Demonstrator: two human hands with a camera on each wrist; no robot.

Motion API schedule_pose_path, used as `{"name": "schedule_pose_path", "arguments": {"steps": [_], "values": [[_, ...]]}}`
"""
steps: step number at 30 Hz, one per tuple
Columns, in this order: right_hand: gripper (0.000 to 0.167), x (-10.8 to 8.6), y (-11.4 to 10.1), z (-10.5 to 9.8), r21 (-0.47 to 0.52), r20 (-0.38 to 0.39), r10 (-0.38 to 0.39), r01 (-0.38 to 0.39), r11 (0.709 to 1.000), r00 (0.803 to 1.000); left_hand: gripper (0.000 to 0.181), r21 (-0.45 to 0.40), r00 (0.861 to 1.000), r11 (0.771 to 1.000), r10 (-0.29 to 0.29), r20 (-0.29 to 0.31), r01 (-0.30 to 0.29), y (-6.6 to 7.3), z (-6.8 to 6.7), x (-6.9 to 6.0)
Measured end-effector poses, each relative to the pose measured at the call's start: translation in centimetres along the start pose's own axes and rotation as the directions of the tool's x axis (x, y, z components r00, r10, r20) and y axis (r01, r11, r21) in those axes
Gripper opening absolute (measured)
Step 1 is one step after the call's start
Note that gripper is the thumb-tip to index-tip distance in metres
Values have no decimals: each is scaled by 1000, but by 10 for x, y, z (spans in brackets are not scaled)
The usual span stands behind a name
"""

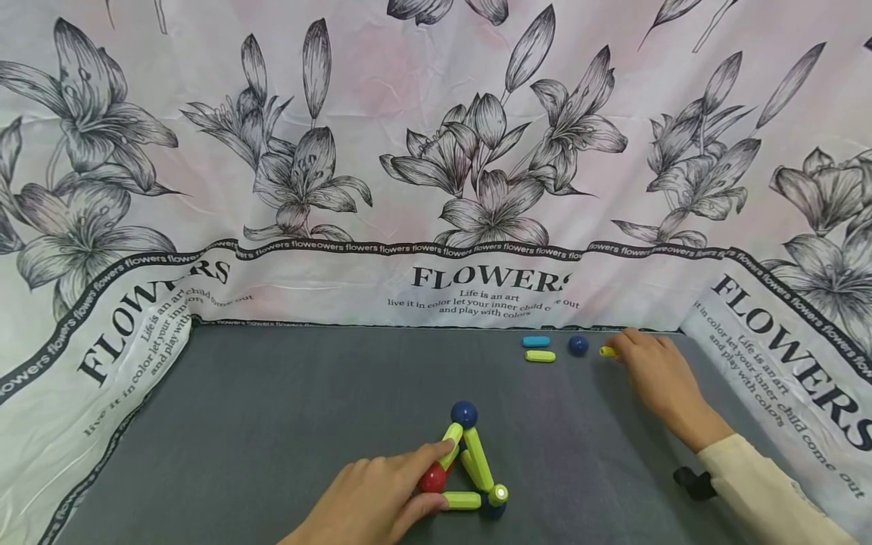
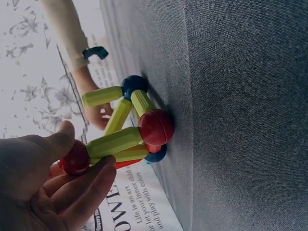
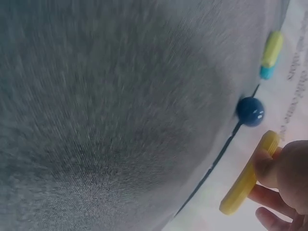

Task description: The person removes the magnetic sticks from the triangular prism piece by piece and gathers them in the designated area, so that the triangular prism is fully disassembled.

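Observation:
My left hand [image 1: 381, 492] grips a red ball [image 2: 74, 158] at one corner of a frame built from yellow-green rods [image 1: 479, 459] and balls. That frame has a dark blue ball [image 1: 465, 414] at its far corner, a second red ball [image 2: 156, 127], and a red rod partly hidden behind the others. One yellow-green rod points up from a blue ball at the right corner. Over by the table's back edge, my right hand [image 1: 657, 378] pinches a yellow rod [image 3: 250, 173] between thumb and fingers.
Left of the right hand sit a loose dark blue ball [image 1: 578, 346], a blue rod [image 1: 536, 341] and a yellow-green rod [image 1: 540, 356]. Grey cloth [image 1: 272, 409] covers the table. A flower-printed sheet [image 1: 477, 288] rises along the back and sides.

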State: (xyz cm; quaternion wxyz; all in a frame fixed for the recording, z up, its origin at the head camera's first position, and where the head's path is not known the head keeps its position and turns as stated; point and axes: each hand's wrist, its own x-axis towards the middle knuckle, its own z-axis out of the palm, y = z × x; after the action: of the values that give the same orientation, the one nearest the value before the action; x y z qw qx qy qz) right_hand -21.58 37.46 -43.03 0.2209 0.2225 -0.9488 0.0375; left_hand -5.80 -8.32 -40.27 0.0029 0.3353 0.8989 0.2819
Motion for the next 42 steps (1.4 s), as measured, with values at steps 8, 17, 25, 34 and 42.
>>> {"name": "schedule_pose_path", "arguments": {"steps": [8,17,25,34,42], "values": [[20,13,19,21,-53,84,-5,10,999,996,50,-43,997,998,-52,62,55,0,-4,1],[14,25,26,33,-73,139,24,-14,997,990,51,-47,993,996,-67,99,72,0,-6,2],[12,27,28,38,-99,180,55,-38,994,982,52,-20,993,998,-58,98,61,1,-6,2],[15,25,30,34,-90,175,60,-45,995,983,52,-35,990,997,-71,119,76,3,-6,4],[29,27,-32,-10,-11,101,-13,14,1000,995,50,-10,999,1000,-14,34,15,1,-3,2]]}}
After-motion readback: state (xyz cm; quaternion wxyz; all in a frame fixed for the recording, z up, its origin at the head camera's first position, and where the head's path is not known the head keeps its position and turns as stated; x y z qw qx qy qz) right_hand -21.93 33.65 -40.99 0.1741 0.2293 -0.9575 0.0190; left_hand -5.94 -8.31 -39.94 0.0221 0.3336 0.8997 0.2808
